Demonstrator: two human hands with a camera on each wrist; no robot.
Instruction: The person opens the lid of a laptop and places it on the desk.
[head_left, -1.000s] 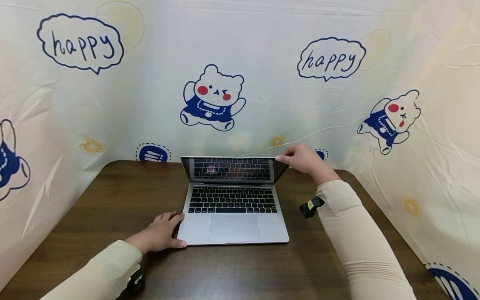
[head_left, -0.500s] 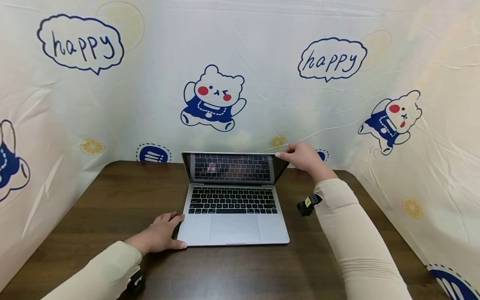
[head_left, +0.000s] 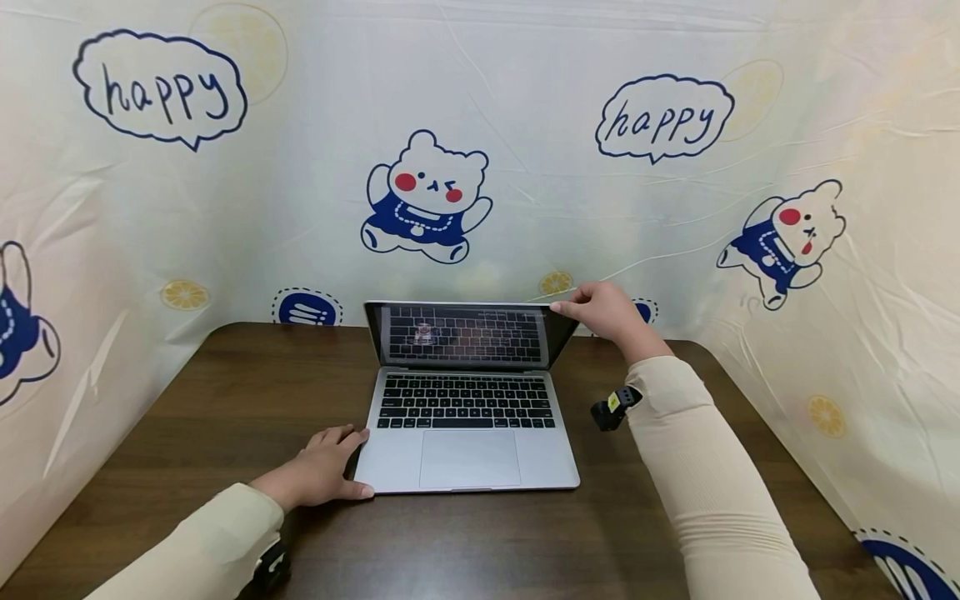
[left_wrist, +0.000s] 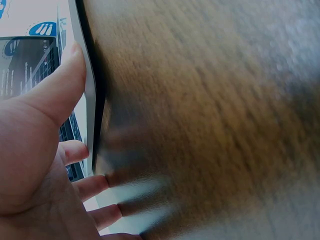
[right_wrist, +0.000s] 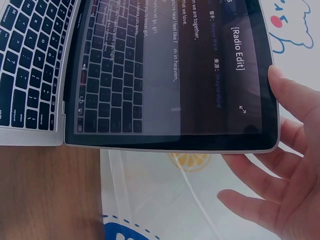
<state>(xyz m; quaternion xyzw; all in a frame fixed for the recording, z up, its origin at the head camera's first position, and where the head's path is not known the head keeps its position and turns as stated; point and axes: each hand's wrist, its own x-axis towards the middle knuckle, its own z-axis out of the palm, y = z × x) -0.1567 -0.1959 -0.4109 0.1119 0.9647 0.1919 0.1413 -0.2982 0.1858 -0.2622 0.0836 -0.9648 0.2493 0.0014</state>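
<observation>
A silver laptop [head_left: 469, 458] lies on the wooden table, its lid [head_left: 465, 335] raised and its dark screen reflecting the keyboard. My right hand [head_left: 611, 317] pinches the lid's top right corner; in the right wrist view the thumb [right_wrist: 287, 92] is at the top edge, and other fingers pass behind the lid. At the base's front left corner rests my left hand [head_left: 318, 468], fingers mostly straight. In the left wrist view its thumb [left_wrist: 67, 75] lies on the base edge, the index finger touches the side, and the other fingers reach the table.
The brown table [head_left: 247, 383] carries the laptop near its middle. Behind and on both sides hangs a pale curtain [head_left: 540, 200] printed with bears and "happy" bubbles. A small black device [head_left: 615, 408] is strapped at the right wrist.
The lid has tilted slightly further back, its top edge rising in the head view. My right hand has moved a little with it, while the left hand and the base stayed still.
</observation>
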